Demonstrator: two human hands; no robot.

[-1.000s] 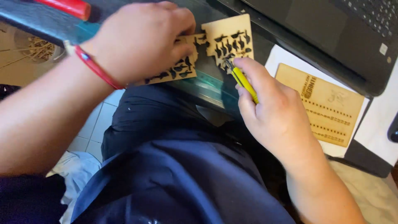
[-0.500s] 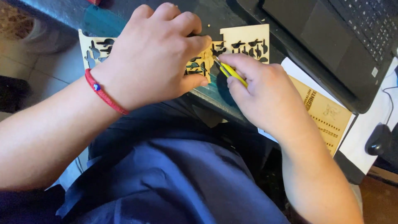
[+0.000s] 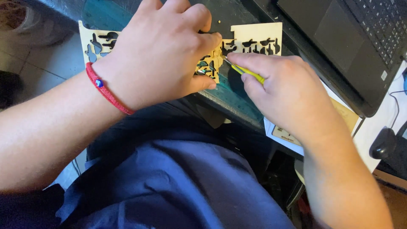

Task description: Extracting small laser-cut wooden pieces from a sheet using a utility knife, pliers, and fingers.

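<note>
Desk (image 3: pixel 237 104): dark, teal mat at near edge, w/ a black laptop (image 3: pixel 352 46) far right, lid open, keys partly in view. Person seated, dark blue garment over the lap. Left hand (image 3: pixel 161 55), red cord bracelet (image 3: pixel 108 91) w/ blue bead at the wrist, lies flat on a thin pale wooden sheet (image 3: pixel 254 40), fingers close together, pressing it down at the desk's near edge. Sheet runs from left of that hand to just left of the laptop; many small shaped holes already cut through, esp. at left end and far-right portion, so a good share of pieces appear out. Some dark shapes under the left fingertips look unremoved; exact count cannot be told, hand covers the mid section. Right hand (image 3: pixel 292 95) pinches a slim yellow-handled tool (image 3: pixel 248 73), metal tip touching the sheet just right of the left fingertips. Second pale wooden panel (image 3: pixel 345 116) w/ engraved marks lies on white paper (image 3: pixel 282 138) under the right hand, near the laptop's near corner; mostly hidden. Dark object (image 3: pixel 388 148) at right edge, kind unclear.
</note>
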